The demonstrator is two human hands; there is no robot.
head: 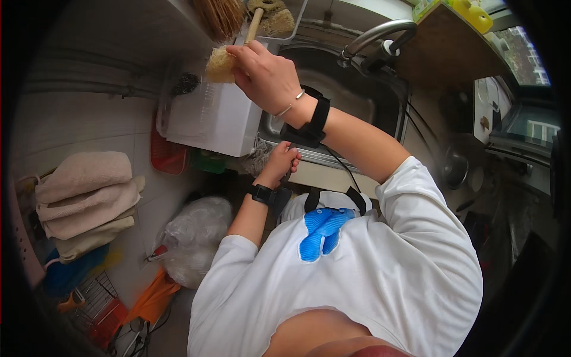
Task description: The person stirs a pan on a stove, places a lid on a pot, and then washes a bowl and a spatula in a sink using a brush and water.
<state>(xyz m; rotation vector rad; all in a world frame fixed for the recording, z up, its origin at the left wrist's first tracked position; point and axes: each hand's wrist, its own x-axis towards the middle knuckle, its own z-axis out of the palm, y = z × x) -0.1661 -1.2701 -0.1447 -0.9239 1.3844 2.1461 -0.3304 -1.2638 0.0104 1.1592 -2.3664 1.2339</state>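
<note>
My right hand (270, 76) reaches across to the far left and pinches a pale fibrous loofah scrubber (219, 66) between thumb and fingers. The scrubber is above a white box-like stand (227, 120) left of the sink. My left hand (284, 161) is curled at the front edge of the stainless steel sink (366, 107), closed around a thin dark handle (287, 173); what it belongs to is mostly hidden. A grey mesh-like cloth (258, 158) hangs beside that hand. Under my right forearm, part of a dark round rim shows in the basin.
A tray (296, 26) behind holds more loofah pieces (277, 22) and a wooden handle (254, 26); a straw brush (221, 18) hangs nearby. The curved faucet (379, 35) arches over the sink. Folded towels (87, 192) and a plastic bag (196, 236) are at left.
</note>
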